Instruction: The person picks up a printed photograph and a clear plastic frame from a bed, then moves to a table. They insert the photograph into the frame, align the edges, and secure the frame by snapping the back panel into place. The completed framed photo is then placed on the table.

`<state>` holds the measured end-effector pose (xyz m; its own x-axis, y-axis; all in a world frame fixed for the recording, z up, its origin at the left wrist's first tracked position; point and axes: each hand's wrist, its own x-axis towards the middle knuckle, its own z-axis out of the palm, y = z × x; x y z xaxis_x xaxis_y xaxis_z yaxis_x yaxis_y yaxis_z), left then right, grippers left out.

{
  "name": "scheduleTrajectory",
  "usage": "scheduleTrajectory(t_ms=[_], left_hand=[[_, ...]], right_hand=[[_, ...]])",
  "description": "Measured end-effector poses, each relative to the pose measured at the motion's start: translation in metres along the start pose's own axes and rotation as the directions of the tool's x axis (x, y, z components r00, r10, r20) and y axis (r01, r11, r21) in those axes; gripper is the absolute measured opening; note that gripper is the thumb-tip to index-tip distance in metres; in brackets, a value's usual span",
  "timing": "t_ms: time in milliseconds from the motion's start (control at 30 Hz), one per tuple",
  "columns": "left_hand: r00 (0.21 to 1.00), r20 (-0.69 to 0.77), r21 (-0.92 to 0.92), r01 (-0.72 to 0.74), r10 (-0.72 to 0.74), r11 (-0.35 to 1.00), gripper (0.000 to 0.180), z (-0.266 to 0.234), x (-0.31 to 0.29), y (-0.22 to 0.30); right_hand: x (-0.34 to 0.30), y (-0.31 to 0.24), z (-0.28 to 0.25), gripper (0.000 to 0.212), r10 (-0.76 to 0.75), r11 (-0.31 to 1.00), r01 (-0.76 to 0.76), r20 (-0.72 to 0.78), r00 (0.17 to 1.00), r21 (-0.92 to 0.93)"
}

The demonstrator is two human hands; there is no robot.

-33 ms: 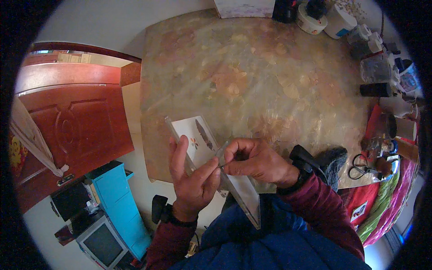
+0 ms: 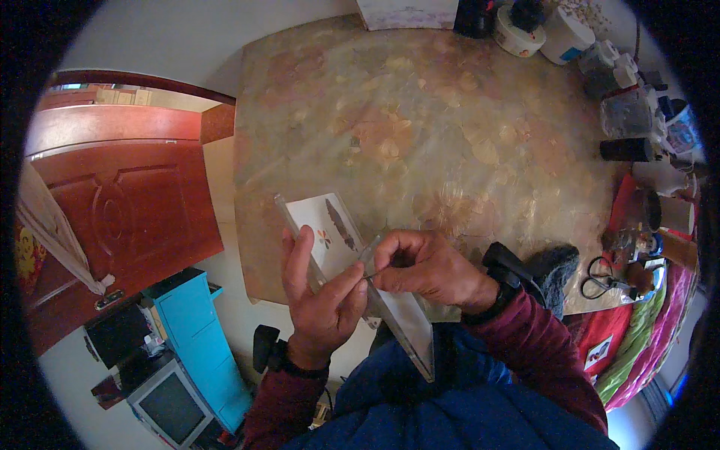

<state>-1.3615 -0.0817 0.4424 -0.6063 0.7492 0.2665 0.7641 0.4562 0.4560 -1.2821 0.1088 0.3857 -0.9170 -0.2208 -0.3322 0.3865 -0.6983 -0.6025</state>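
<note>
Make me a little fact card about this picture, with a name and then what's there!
Left hand: against the frame, its grip partly hidden
Right hand: finger and thumb pinching a thin dark thing, too small to name
Frame: clear edges, slanting across the table's near edge
Inside it: a long brown shape and a small orange-brown flower shape on white
Table: patterned cover
Left side: red-brown door, blue cabinet

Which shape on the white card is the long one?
The dark leaf-like shape, long and slim; the orange-brown petal shape, nearer the left hand, is small and spread out.
</note>
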Motion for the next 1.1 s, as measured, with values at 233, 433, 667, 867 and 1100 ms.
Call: scheduleTrajectory(t_ms=[233, 433, 667, 867, 1100], left_hand=[[1.0, -0.007, -0.01, 0.006, -0.006, 1.0, 0.018, 0.0, 0.0, 0.001], [1.0, -0.001, -0.015, 0.016, -0.016, 1.0, 0.018, -0.001, 0.0, 0.0], [1.0, 0.008, -0.002, -0.002, 0.002, 1.0, 0.018, -0.001, 0.001, -0.001], [1.0, 0.0, -0.009, -0.005, 0.005, 1.0, 0.017, 0.0, 0.001, -0.001], [1.0, 0.001, -0.005, 0.003, -0.003, 1.0, 0.017, 0.001, 0.0, -0.001]], right_hand=[[-0.017, -0.002, 0.002, 0.021, -0.062, 0.99, 0.074, -0.11, 0.992, 0.117], [-0.018, 0.009, 0.015, 0.018, -0.204, 0.961, 0.233, -0.187, 0.961, 0.149], [-0.015, 0.017, 0.016, 0.023, -0.457, 0.857, 0.389, -0.15, 0.877, -0.338], [-0.008, 0.018, 0.013, 0.023, -0.557, 0.759, 0.463, -0.089, 0.826, -0.457], [-0.001, 0.021, 0.012, 0.02, -0.643, 0.669, 0.527, -0.053, 0.764, -0.523]])
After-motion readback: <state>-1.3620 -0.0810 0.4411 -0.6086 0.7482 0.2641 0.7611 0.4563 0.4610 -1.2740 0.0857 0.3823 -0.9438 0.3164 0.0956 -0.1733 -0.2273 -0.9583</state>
